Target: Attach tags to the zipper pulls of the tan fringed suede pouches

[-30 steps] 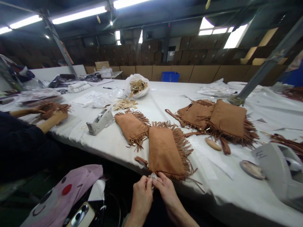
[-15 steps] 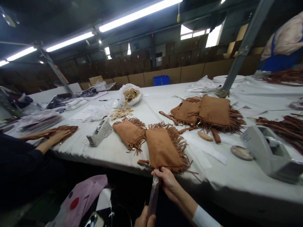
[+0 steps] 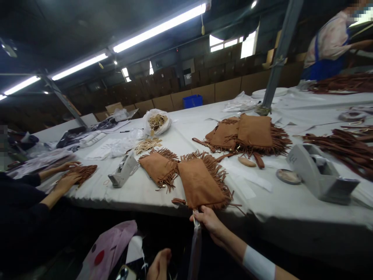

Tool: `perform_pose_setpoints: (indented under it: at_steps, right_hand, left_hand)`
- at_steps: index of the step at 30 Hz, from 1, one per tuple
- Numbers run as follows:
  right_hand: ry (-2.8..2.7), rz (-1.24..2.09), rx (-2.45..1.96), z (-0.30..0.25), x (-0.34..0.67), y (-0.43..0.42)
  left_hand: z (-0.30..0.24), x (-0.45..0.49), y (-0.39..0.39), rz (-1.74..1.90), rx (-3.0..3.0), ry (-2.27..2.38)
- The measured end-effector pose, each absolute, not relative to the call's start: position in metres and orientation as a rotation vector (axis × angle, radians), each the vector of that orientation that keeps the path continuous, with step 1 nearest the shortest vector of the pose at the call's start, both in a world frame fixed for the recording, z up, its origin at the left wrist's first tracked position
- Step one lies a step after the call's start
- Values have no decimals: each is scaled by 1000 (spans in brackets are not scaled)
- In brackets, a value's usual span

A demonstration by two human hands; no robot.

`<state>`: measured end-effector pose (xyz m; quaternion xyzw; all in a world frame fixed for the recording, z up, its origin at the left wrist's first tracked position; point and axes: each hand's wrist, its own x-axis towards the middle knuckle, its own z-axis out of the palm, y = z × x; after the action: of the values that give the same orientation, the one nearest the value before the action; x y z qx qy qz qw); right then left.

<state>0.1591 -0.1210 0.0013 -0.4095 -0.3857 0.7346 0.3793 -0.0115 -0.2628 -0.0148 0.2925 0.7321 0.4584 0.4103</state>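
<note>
My right hand [image 3: 208, 221] is closed at the front edge of the table, its thumb and fingers pinching the top of a clear plastic strip [image 3: 194, 249]. The strip hangs down below the table edge. Just above those fingers lies a tan fringed suede pouch [image 3: 199, 182], its lower edge touching my hand. At the bottom of the view is my left hand [image 3: 159, 265], fingers curled in and apart from the strip; anything inside it is hidden. A second fringed pouch [image 3: 157, 167] lies against the first one's left side.
More fringed pouches [image 3: 255, 130] are stacked behind. Grey tape dispensers stand left [image 3: 124, 171] and right [image 3: 320, 175]. A bag of tan pieces [image 3: 157, 122] sits farther back. At left, a co-worker's hands [image 3: 65, 182] rest on brown fringed material. A metal post [image 3: 276, 70] rises behind the pouches.
My left hand has let go of the strip's lower end and moved left. The strip now hangs more freely from my right hand. The view has shifted slightly to the right.
</note>
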Motion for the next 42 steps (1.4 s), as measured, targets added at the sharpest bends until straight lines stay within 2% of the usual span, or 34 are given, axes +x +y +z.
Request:
perform_pose_setpoints:
  at_steps: [5,11,13,18,22,27,32,42]
  right_hand:
    - [-1073,1894,-1023,4,163,-116]
    - [-1433,1835,-1010,11,178,-112]
    - [-1684,1581,-1134,16,191,-115]
    - [-1938,589,-1337,26,222,-110]
    - [-2173,278,-1399,4,225,-95]
    - [-2331,228,-1405,-27,216,-72]
    - [-2261,377,-1353,-21,216,-42]
    - [-1731,869,-1035,40,220,-86]
  left_hand:
    - [8,19,-180,1420,485,1439]
    - [12,45,-122,1493,562,1491]
    - [3,43,-120,1511,607,1544]
    - [-7,27,-125,1555,777,1663]
    - [-4,18,-121,1602,944,1550]
    - [2,19,-114,1626,836,1261]
    - [14,38,-113,1584,809,1100]
    - [37,42,-103,1120,1761,1303]
